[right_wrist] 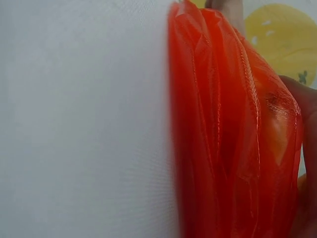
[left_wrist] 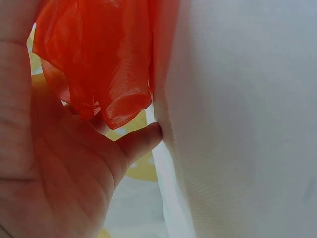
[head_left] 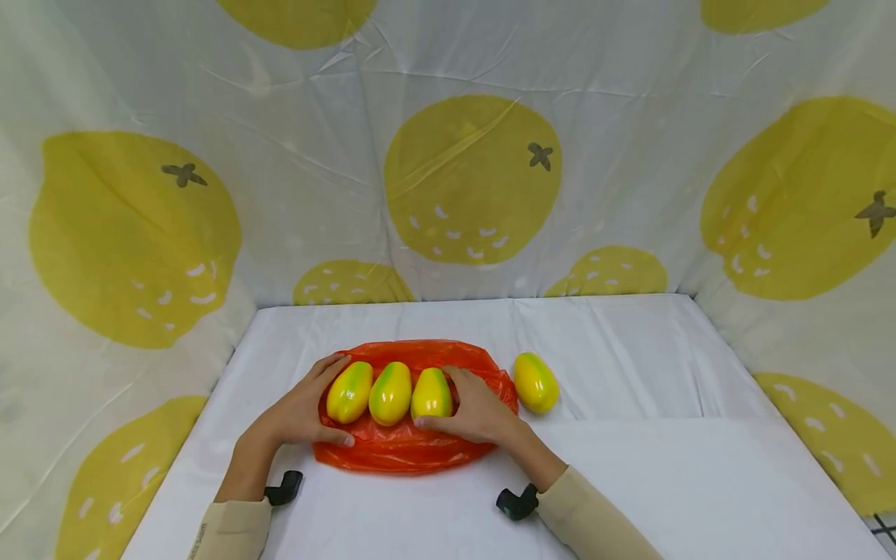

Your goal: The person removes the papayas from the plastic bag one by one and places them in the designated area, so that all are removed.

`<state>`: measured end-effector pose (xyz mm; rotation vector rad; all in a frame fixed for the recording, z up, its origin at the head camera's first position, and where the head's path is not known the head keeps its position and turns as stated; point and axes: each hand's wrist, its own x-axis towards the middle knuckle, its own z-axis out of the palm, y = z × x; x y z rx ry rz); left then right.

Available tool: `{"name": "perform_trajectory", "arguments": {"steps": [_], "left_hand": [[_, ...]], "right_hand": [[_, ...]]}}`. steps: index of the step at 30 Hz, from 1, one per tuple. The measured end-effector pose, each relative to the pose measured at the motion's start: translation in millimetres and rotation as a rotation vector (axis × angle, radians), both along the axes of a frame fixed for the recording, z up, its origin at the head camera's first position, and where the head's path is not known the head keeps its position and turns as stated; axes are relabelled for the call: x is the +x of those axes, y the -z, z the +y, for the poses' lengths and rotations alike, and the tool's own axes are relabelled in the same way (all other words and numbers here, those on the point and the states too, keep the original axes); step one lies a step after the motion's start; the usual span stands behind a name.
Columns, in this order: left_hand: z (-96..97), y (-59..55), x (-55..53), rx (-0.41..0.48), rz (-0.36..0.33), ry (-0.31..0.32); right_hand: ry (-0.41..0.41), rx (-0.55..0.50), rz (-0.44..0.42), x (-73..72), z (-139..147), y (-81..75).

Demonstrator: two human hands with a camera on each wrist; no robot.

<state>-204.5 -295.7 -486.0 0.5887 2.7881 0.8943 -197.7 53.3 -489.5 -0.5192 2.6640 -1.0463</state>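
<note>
Three glossy yellow-green papayas stand side by side in an open red plastic bag: the left papaya, the middle papaya and the right papaya. My left hand lies along the bag's left side, thumb and fingers spread around the left papaya. In the left wrist view its palm faces the crumpled red bag and the thumb is stretched out. My right hand grips the right papaya, thumb across its front and fingers behind. The bag's side hides most of that grip in the right wrist view.
A fourth papaya lies on the white-covered table just right of the bag. Black wrist mounts sit beneath both wrists. A lemon-print curtain hangs behind the table and on both sides.
</note>
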Motion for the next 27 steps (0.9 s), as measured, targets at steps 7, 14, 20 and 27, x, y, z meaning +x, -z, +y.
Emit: {"name": "perform_trajectory", "arguments": {"steps": [7,14,20,27], "left_hand": [[-0.6,0.6,0.5,0.005,0.012,0.004],[0.8,-0.4,1.4,0.005,-0.001,-0.001],[0.5,1.4,1.1,0.003,0.004,0.000],[0.3,0.3,0.9,0.002,0.008,0.004]], "right_hand": [[-0.009,-0.029,0.002,2.5,3.4,0.3],[-0.003,-0.058,0.014,5.4,10.0,-0.4],[0.001,-0.055,0.016,5.8,14.9,-2.0],[0.008,-0.070,0.023,7.3,20.1,-7.3]]}}
